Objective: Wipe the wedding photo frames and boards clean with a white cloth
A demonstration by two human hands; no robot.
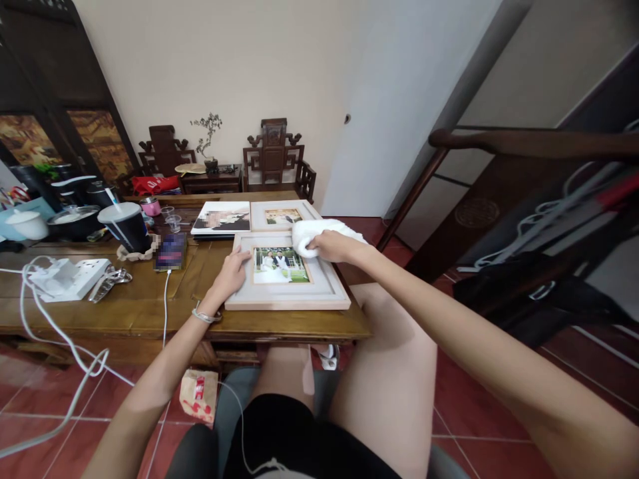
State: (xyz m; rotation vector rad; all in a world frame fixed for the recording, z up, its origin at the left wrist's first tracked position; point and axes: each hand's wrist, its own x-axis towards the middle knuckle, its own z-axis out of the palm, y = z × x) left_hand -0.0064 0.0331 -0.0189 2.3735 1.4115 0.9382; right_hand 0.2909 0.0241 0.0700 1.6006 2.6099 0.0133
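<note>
A left hand [231, 271] rests, fingers loosely open and clasping nothing, on a framed wedding photograph [281, 265] (flat on the wooden surface [150, 303]); the right hand's [335, 246] fingers close on a white towel [312, 231] over its upper right side, before a second picture frame [282, 217].

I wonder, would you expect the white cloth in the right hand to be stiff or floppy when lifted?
The white cloth would probably be floppy, since it bunches and curls softly at the right hand. It is likely light for its bulk, as its surface looks fluffy. It seems unlikely to break, being soft fabric.
</note>
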